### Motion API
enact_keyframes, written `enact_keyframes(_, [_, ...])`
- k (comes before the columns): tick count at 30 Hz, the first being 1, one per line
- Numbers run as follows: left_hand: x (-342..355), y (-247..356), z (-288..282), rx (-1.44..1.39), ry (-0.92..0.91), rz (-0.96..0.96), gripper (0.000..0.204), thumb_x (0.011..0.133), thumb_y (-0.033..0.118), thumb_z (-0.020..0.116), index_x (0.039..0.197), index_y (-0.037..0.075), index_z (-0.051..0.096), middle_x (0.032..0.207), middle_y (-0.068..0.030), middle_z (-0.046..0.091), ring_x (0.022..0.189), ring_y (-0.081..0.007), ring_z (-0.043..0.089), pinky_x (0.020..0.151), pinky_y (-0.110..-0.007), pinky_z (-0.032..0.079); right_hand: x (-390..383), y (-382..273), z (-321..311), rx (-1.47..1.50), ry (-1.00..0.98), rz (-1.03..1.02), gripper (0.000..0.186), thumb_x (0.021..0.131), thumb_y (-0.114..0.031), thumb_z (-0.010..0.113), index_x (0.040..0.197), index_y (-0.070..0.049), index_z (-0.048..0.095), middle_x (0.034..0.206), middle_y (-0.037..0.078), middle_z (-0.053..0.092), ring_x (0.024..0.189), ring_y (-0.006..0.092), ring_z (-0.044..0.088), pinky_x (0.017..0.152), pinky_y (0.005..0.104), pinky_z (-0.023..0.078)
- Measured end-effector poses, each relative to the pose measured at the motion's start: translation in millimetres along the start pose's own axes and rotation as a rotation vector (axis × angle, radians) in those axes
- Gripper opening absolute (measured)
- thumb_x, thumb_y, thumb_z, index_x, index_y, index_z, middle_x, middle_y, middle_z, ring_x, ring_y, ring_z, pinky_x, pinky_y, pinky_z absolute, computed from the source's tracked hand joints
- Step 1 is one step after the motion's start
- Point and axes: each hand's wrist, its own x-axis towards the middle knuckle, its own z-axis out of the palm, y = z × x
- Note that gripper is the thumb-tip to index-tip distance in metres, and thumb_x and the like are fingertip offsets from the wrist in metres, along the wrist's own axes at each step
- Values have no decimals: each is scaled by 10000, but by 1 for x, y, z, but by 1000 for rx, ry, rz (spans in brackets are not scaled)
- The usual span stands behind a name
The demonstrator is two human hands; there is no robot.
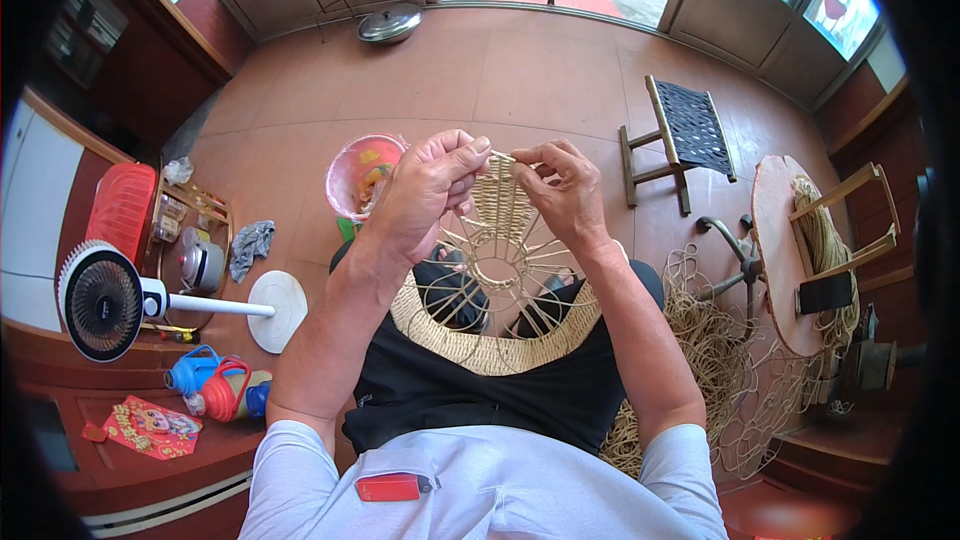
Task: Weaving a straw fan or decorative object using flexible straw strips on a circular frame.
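In my lap, on black trousers, rests a round straw weaving (480, 356) with a thick woven rim, thin spokes and a small centre ring. A narrow woven section (502, 202) stands up from it between my hands. My left hand (430, 185) has its fingers closed at the top left of this section, pinching the weaving or a strand there; its fingertips partly hide what it holds. My right hand (560, 190) pinches at the section's upper right edge, thumb and forefinger bent together.
A pink bucket (350, 178) stands ahead-left, a woven-seat stool (678, 125) ahead-right. A standing fan (100, 298), jugs (231, 388) and clutter line the left. Cord coils (700, 360) and a tilted round board (775, 300) are at right. A lidded pan (390, 22) sits near the doors.
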Motion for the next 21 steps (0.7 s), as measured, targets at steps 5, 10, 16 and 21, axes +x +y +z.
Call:
enact_keyframes(5, [-46, 46, -15, 17, -23, 89, 234, 1100, 265, 682, 956, 81, 666, 682, 108, 455, 556, -1, 370, 563, -206, 367, 8, 0, 7, -89, 47, -117, 98, 920, -107, 796, 981, -32, 809, 914, 96, 724, 790, 216, 727, 717, 357, 592])
enact_keyframes(10, [-106, 81, -89, 96, 470, 306, 313, 1106, 359, 671, 910, 118, 629, 635, 84, 391, 520, -29, 326, 519, -241, 356, 8, 36, 6, -35, 84, 8, 144, 933, -142, 785, 953, 1, 783, 829, 65, 689, 736, 169, 682, 653, 339, 552])
enact_keyframes(16, [-270, 20, -289, 234, 1081, 117, 365, 1081, 468, 679, 883, 169, 613, 574, 127, 332, 456, -40, 296, 451, -250, 264, 19, 42, 11, 179, 2, 316, 204, 978, -198, 753, 953, 2, 782, 715, -10, 652, 628, 60, 574, 552, 259, 473])
enact_keyframes(21, [-466, -114, -390, 165, 1458, -157, 350, 1006, 510, 744, 927, 171, 707, 584, 92, 359, 450, -75, 298, 432, -279, 251, 25, 40, 10, 169, -61, 350, 228, 983, -226, 754, 937, -4, 776, 710, -12, 637, 616, 65, 563, 545, 265, 461])
